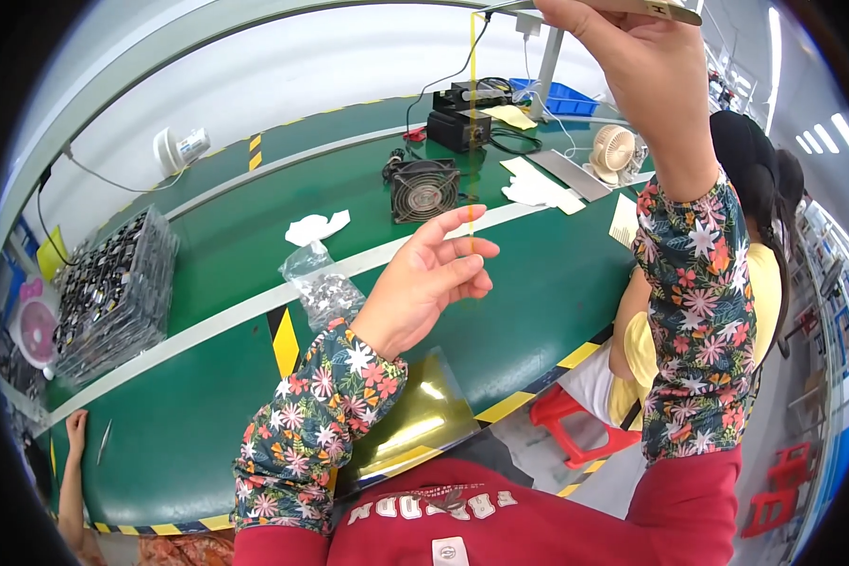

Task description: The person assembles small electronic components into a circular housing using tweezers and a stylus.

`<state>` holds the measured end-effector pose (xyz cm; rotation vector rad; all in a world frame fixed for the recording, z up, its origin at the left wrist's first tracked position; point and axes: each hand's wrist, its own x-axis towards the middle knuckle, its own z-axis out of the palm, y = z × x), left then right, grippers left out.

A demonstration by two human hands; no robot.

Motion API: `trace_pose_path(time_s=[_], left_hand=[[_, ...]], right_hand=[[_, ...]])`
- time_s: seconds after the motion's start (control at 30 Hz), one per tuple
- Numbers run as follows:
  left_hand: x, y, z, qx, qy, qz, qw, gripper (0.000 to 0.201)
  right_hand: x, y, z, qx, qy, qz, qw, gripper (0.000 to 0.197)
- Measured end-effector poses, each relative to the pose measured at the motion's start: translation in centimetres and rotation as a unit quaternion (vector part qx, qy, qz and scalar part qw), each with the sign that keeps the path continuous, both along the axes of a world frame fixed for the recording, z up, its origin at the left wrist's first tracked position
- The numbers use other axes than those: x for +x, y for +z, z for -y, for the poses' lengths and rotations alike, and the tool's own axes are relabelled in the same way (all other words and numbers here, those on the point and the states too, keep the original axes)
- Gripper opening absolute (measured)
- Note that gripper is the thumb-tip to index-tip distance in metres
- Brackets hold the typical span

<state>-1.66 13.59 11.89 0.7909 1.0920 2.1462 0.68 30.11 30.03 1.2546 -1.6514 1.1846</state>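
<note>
your right hand (656, 75): raised at a flat strip (674, 10) along the top edge; i can't tell whether the fingers clamp it.
your left hand (423, 283): over the green workbench (547, 302), index and middle fingers apart, a thin yellow line (473, 123) beside them; i can't tell whether it's pinched.
yellow film (424, 415): on the near edge, below your left hand.
parts bag (325, 288): just beside your left wrist.

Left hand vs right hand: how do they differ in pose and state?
Position: the left hand is near mid-picture, over the green bench; the right hand is raised to the top edge.
Fingers: the left hand's are partly curled, and whether they hold the thin yellow strip is unclear; the right hand's are at a flat metallic piece, partly out of frame.
Shared: both bare, with floral sleeves on the forearms.
</note>
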Motion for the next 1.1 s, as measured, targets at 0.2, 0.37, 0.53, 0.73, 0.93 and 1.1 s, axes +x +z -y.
trace_pose_path(time_s=[0.2,0.37,0.53,0.73,0.93,1.1], left_hand=[[0.8,-0.4,0.6,-0.025,0.011,0.014,1.0,0.047],[1.3,-1.1,1.4,-0.05,0.023,-0.001,0.998,0.027],[1.7,-1.8,2.7,-0.073,0.045,-0.009,0.996,0.028],[2.7,-2.6,4.8,-0.104,0.081,0.0,0.991,0.026],[4.4,-3.2,8.2,-0.167,0.181,-0.068,0.967,0.027],[6.5,-3.9,11.0,-0.285,0.397,-0.437,0.755,0.022]], right_hand=[[1.5,0.3,0.0,0.01,-0.222,-0.006,0.975,0.02],[1.1,0.6,-0.4,0.029,-0.249,-0.019,0.968,0.02],[1.5,0.6,-0.7,0.028,-0.222,-0.044,0.974,0.021],[2.2,0.1,-1.3,0.006,-0.252,-0.028,0.967,0.02],[1.8,-1.5,-2.4,0.001,-0.283,0.004,0.959,0.021],[2.1,-4.5,-4.3,0.038,-0.283,0.084,0.955,0.027]])
